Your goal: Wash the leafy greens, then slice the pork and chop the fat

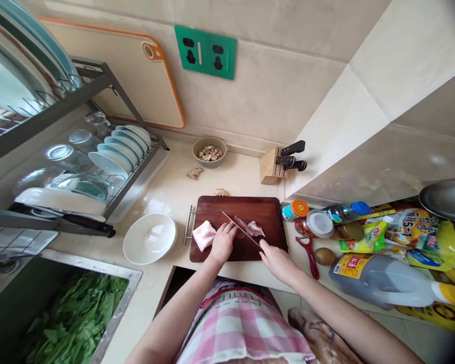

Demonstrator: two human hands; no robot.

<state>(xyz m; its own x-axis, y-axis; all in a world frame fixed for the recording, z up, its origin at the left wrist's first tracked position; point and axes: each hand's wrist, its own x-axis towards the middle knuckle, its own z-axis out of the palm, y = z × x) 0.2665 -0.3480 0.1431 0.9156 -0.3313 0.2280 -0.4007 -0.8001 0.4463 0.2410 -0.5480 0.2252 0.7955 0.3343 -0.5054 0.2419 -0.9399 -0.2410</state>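
Note:
A dark brown cutting board [216,203] with a metal handle lies on the counter before me. My right hand [276,259] grips a kitchen knife [246,233], its blade slanting up and left across the board. With bent fingers, my left hand [223,241] presses down beside the blade on a piece of meat, mostly hidden by the hand and knife. Cut pieces of meat [255,229] lie just right of the blade. Left of my left hand rests a pale pink block, apparently fatty meat [203,236].
A white bowl [150,238] stands left of the board. Behind it are a garlic-filled basket [209,163], ginger [194,173] and a knife block [272,167]. Leafy greens [79,308] fill the sink at left. A red peeler [309,257], bottles and packets crowd the right.

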